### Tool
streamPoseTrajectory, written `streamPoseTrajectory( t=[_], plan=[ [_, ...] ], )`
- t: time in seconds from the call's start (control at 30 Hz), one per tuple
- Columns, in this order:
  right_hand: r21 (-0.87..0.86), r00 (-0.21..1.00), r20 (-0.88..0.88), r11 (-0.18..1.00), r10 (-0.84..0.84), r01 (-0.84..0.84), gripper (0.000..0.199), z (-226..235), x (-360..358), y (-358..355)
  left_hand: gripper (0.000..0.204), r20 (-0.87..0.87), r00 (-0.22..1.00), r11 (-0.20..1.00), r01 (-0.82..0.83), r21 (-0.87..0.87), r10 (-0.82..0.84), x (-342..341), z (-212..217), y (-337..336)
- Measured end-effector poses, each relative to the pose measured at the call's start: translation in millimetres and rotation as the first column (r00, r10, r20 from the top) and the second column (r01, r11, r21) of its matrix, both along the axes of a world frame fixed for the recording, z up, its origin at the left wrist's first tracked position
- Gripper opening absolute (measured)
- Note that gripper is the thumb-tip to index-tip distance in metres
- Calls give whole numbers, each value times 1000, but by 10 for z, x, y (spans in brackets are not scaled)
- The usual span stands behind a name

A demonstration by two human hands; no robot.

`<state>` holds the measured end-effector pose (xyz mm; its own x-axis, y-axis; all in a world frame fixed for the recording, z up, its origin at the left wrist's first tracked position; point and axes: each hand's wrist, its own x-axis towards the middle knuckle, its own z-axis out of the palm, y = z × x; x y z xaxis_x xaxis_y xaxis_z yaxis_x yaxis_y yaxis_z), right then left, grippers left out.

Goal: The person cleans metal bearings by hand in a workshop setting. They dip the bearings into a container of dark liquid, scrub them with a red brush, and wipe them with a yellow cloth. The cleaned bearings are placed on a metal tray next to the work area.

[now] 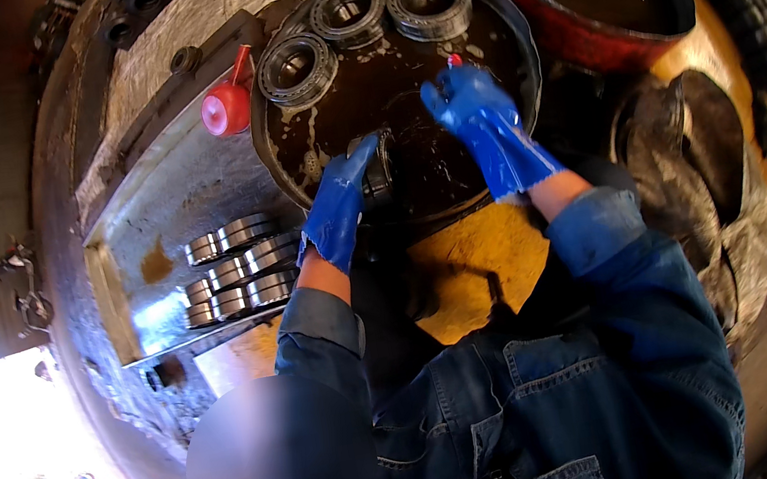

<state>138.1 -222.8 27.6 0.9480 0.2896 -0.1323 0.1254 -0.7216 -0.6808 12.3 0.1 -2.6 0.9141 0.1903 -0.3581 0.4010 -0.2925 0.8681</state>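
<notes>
Both my hands wear blue rubber gloves over a wide round pan [263, 148] of dark, oily liquid. My left hand [342, 191] is closed on the left side of a dark bearing [379, 171], held on edge near the pan's front. Over the pan's right half, my right hand [475, 107] is closed around a small thing with a red tip [455, 60]; the fist hides the rest of it. Three large roller bearings stand along the pan's back: a left one [297, 71], a middle one [348, 14] and a right one [431, 5].
On the metal tray [194, 195] at left sit several shiny bearing rings [244, 266]. Beside the pan is a red round container with a spout [227, 109]. A red drum [564, 42] of brownish liquid stands at back right. Dark, dirty cloth [683, 149] lies below it.
</notes>
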Motion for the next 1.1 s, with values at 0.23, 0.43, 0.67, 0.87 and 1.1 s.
streamPoseTrajectory(
  t=[0.23,0.43,0.67,0.87,1.1],
  plan=[
    [233,822,-475,945,315,-227,71,-238,-824,585,46,-183,922,706,-379,-599,341,-174,153,-56],
    [550,688,-697,767,203,332,65,-890,-1007,866,49,-244,921,412,-358,-838,305,-100,-596,-6],
    [-30,889,-434,984,147,-177,63,32,-884,796,51,-164,883,284,-309,-908,439,-150,-229,-191],
    [-423,928,-313,845,202,-327,56,351,-759,835,51,367,870,887,-150,-437,328,-152,-224,-370],
    [-458,948,-242,837,207,-300,48,556,-924,709,50,438,840,920,-165,-354,320,-333,-220,-616]
  ],
)
